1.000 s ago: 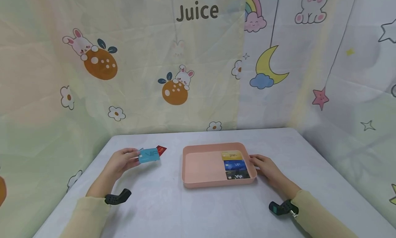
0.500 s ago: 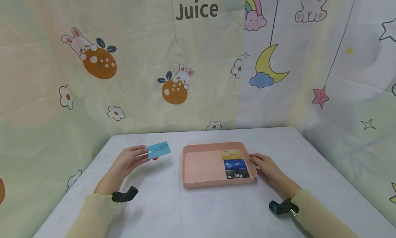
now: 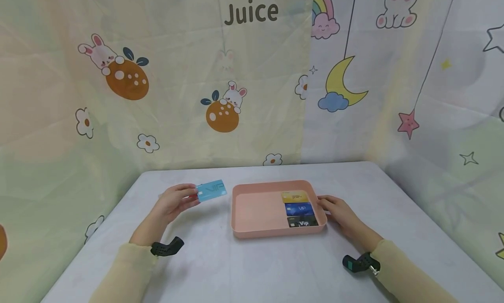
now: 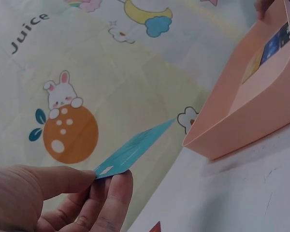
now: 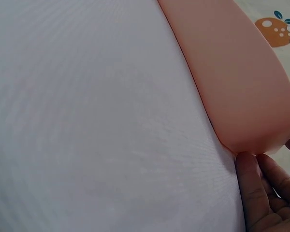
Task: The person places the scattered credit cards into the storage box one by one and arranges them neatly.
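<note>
My left hand (image 3: 179, 202) pinches a light blue VIP card (image 3: 211, 190) by its near left corner, thumb on top and fingers beneath. The card is tilted above the table, a short way left of a shallow pink tray (image 3: 256, 232). Inside the tray's right end lie a gold card (image 3: 295, 197), a dark blue VIP card (image 3: 298, 209) and a black Vip card (image 3: 302, 221) in a column. My right hand (image 3: 340, 215) holds the tray's right end, with fingertips at the rim and against the outer wall (image 5: 246, 121).
A red tip (image 4: 156, 227) shows on the table at the bottom of the left wrist view; the left hand hides that spot in the head view. The white table (image 3: 244, 272) meets printed curtains (image 3: 177, 75) at the back and sides.
My left hand has carried the light blue card right, toward the tray. The red card seen behind it earlier has dropped out of the head view. My right hand and the tray stay put.
</note>
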A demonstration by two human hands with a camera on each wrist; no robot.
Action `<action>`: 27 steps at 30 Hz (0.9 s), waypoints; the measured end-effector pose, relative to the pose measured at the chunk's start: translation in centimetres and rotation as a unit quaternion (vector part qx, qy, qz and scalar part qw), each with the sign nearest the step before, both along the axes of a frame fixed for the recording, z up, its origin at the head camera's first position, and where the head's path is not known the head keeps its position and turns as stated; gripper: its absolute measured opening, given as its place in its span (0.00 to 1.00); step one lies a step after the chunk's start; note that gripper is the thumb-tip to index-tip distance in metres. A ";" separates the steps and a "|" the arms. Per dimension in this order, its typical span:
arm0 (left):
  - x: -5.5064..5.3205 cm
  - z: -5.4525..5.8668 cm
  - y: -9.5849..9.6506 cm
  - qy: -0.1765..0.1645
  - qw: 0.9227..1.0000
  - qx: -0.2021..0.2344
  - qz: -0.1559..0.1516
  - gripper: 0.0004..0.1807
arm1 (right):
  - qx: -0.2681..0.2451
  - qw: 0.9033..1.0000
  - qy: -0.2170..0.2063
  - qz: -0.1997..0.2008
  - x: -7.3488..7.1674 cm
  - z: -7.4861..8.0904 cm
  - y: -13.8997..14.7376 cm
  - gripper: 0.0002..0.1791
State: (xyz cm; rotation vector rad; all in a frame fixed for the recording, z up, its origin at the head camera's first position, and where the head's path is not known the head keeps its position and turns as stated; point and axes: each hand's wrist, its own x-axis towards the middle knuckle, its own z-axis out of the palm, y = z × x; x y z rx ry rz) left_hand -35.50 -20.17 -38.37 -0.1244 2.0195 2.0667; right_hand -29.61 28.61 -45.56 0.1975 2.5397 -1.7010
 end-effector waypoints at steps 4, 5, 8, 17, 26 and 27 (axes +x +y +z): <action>-0.2 -0.1 1.0 0.005 1.000 -0.002 -0.009 0.28 | -0.001 1.000 -0.001 -0.001 0.0 -0.1 0.0 0.32; -0.3 -0.1 1.3 0.006 1.000 -0.002 -0.010 0.28 | -0.001 1.000 -0.001 -0.002 0.0 -0.1 0.0 0.32; -0.3 -0.1 2.1 0.013 1.000 -0.006 -0.019 0.27 | 0.001 1.000 0.000 -0.002 0.0 0.0 -0.1 0.33; -0.7 0.0 4.4 0.017 0.999 -0.013 -0.025 0.24 | -0.001 1.000 -0.004 -0.004 0.0 -0.1 -0.1 0.32; -0.8 0.1 6.7 0.021 0.998 -0.019 -0.048 0.22 | 0.000 1.000 -0.005 -0.006 -0.2 0.0 0.0 0.32; -0.7 0.1 7.0 0.020 0.998 -0.020 -0.049 0.22 | -0.001 1.000 -0.005 -0.006 -0.2 0.0 0.0 0.32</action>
